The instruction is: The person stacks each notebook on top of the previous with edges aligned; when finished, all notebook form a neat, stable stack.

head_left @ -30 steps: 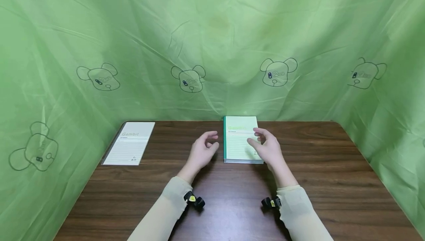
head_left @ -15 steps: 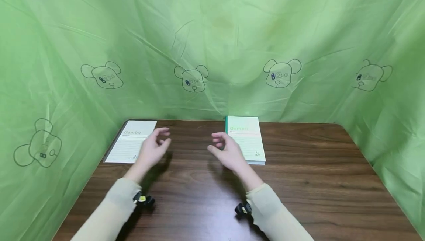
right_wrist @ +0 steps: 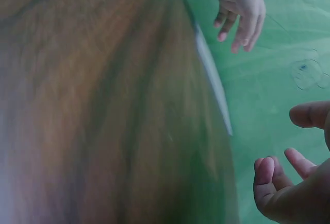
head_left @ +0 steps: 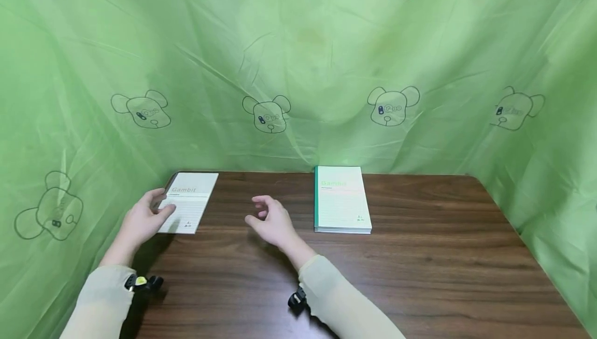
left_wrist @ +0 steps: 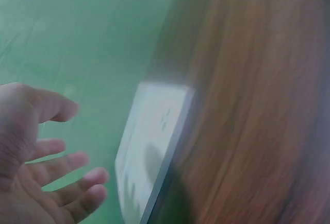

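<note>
A white notebook (head_left: pixel 187 207) printed "Gambit" lies flat at the table's far left. My left hand (head_left: pixel 160 205) hovers at its left edge, fingers relaxed and spread, holding nothing; the left wrist view shows the left hand (left_wrist: pixel 64 151) just beside the white notebook (left_wrist: pixel 150 158), and I cannot tell whether they touch. My right hand (head_left: pixel 256 212) floats over bare wood between the two notebooks, fingers loosely curled and empty. A green-covered notebook (head_left: pixel 342 201) rests on a thin stack at the far centre-right. The right wrist view shows my right hand (right_wrist: pixel 289 147), the left hand (right_wrist: pixel 240 9) and the white notebook's edge (right_wrist: pixel 214 87).
The dark wooden table (head_left: pixel 420 271) is enclosed at the back and on both sides by a green plastic sheet (head_left: pixel 298 69) printed with bear outlines. Small black wrist cameras (head_left: pixel 144 281) sit on both beige sleeves.
Both hands have swept left from the green notebook across the table. The left hand now reaches the white notebook's left edge; the right hand is past the table's middle. The notebooks have not moved.
</note>
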`<state>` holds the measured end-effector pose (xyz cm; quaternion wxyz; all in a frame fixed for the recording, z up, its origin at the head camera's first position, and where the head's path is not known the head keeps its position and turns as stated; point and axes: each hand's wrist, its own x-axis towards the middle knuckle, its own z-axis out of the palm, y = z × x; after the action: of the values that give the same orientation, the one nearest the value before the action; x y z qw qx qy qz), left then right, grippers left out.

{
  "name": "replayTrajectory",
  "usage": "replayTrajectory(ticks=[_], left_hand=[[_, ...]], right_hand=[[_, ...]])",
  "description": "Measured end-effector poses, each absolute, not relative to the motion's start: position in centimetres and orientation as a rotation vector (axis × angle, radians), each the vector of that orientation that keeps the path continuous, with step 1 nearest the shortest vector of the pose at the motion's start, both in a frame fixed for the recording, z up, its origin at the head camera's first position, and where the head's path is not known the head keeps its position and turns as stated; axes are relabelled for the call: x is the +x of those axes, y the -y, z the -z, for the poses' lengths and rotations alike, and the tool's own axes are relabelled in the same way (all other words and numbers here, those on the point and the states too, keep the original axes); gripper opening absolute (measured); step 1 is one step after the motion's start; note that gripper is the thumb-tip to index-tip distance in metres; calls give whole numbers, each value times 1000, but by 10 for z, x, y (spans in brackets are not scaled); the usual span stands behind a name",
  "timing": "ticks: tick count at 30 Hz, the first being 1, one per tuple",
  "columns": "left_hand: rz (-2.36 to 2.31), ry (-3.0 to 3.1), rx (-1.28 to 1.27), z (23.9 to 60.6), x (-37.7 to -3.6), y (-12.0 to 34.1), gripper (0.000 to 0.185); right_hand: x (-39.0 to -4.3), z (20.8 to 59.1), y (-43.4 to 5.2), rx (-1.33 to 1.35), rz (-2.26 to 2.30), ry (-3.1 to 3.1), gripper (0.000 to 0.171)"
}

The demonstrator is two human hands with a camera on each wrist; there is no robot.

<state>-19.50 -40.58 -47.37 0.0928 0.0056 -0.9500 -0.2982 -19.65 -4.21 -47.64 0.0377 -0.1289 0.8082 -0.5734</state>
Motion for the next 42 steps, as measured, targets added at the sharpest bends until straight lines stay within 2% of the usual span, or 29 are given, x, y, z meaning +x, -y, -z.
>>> replayTrajectory(ticks=[8,15,25,42], left_hand=[[838,2908,122,486,-195,432,74],[792,2981,245,501,-205,421,98],[807,3034,297,499,-201,411,107],[844,3075,116,496,-190,360,96]], right_hand=[[-191,491,79,-403,1772,-2423,53],[-191,501,97,-343,1758,-2377,54],[-194,503,103,-349,1700,-2413,55],[-197,500,95,-384,1563,-2547,53]])
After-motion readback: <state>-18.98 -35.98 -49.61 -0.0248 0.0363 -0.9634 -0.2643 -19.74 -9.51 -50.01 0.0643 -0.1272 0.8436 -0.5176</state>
